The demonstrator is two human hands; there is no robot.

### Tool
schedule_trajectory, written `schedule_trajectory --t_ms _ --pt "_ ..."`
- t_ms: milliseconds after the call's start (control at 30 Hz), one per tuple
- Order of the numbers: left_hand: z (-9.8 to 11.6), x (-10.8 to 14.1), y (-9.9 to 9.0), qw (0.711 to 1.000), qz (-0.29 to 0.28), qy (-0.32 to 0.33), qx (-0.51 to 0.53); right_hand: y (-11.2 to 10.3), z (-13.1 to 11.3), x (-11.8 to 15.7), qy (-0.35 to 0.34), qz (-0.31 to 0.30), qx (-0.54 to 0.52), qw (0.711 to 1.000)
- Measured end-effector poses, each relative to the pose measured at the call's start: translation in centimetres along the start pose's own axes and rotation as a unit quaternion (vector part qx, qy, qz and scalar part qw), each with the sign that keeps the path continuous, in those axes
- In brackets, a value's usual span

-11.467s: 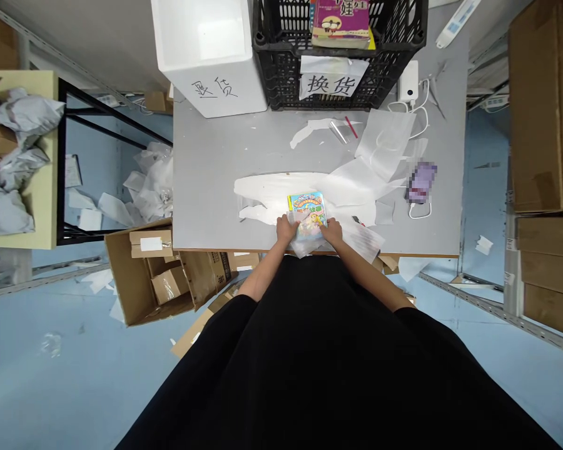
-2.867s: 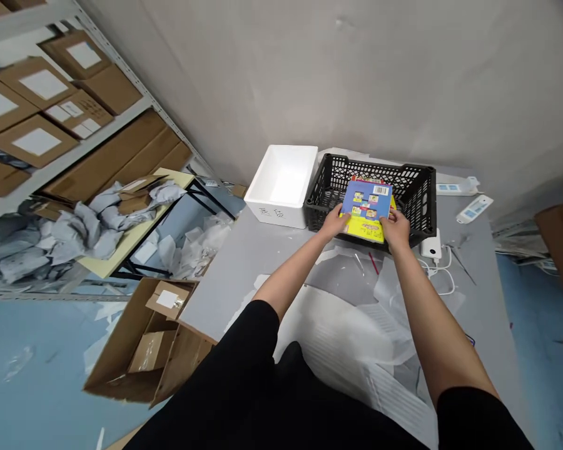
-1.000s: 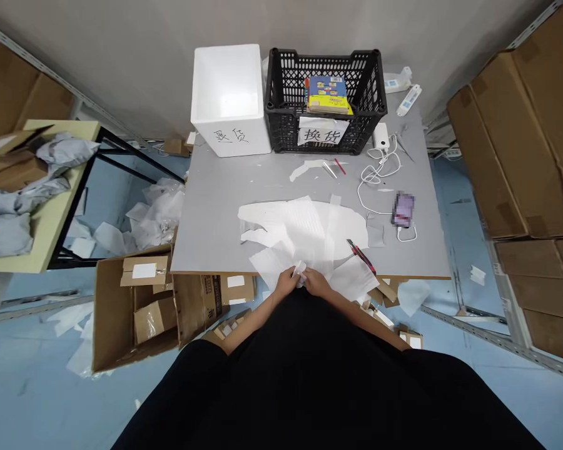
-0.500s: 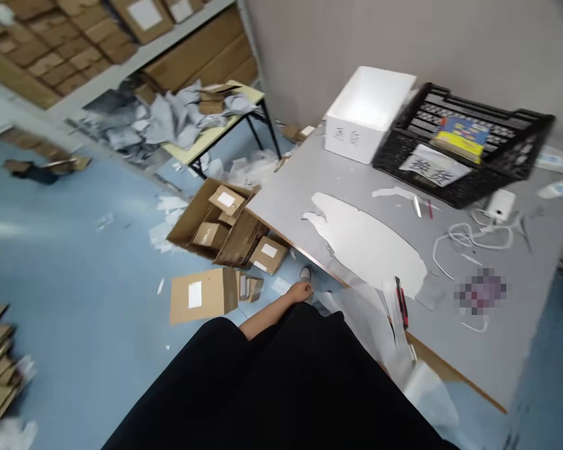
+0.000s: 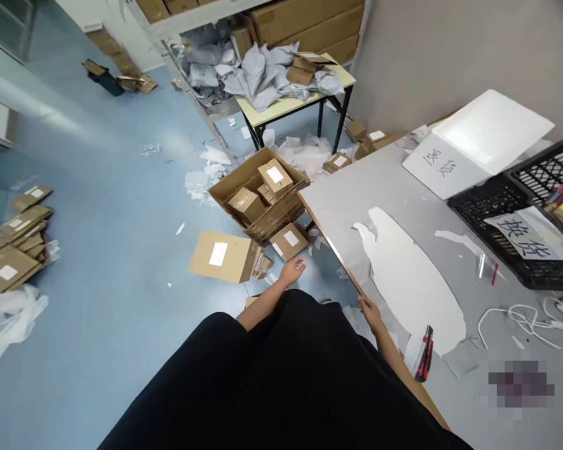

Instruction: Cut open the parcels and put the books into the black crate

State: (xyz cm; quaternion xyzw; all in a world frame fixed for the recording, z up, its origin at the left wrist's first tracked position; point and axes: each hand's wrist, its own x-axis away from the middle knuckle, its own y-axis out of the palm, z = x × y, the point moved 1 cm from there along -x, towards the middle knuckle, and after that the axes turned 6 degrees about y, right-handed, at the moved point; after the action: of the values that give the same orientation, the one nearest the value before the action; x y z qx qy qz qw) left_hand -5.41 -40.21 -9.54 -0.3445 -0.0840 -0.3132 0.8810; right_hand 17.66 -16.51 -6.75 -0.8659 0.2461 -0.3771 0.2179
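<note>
My left hand (image 5: pixel 293 272) hangs in the air above the floor with loosely curled fingers, and I see nothing in it. Just beyond it is a small labelled carton (image 5: pixel 284 244) on the floor. My right hand (image 5: pixel 370 314) is at the front edge of the grey table (image 5: pixel 338 200), its fingers slightly bent and holding nothing visible; whether it touches the edge I cannot tell. A red and black box cutter (image 5: pixel 425 355) lies near that edge, right of my right forearm. Beside it is a large torn white sheet (image 5: pixel 413 281).
A big open carton (image 5: pixel 263 231) with smaller boxes and a closed carton (image 5: pixel 219 257) stand on the floor. Behind, a yellow table (image 5: pixel 281 115) bears grey mailing bags. A white bin (image 5: pixel 450 164) and black crate (image 5: pixel 520 275) sit on the grey table. Flattened cartons (image 5: pixel 9 262) lie at left.
My view has swung left, so the table and crate now sit farther right. My right hand has come into sight at the table edge. The left hand's fingers have loosened.
</note>
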Motion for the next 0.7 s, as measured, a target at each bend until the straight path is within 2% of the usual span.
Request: schedule_trajectory --t_ms 100,200,300,367,533,700 --pt "-1.6 -2.0 -4.4 0.998 0.055 -0.012 0.029 2.5 -5.2 -5.2 0.042 -0.041 -0.095 0.994" --pt "-3.6 -4.0 -8.6 0.992 0.109 -0.027 0.053 6.1 -11.8 -9.3 0.026 -0.058 -0.147 0.987" --pt "-5.8 -5.5 -12.2 0.985 0.149 -0.043 0.079 10.2 -17.8 -11.4 -0.003 -0.077 -0.13 0.988" --pt "-7.2 -6.3 -14.1 0.976 0.185 -0.055 0.103 12.8 -20.8 -12.2 -0.018 -0.097 -0.103 0.99" --pt "-9.9 -7.4 -17.3 0.942 0.279 -0.105 0.157 17.7 -26.4 -15.8 -0.071 -0.163 -0.017 0.984" --pt "-10.8 -9.4 -18.8 0.902 0.347 -0.184 0.18 21.7 -31.8 -22.1 -0.126 -0.217 0.032 0.967"
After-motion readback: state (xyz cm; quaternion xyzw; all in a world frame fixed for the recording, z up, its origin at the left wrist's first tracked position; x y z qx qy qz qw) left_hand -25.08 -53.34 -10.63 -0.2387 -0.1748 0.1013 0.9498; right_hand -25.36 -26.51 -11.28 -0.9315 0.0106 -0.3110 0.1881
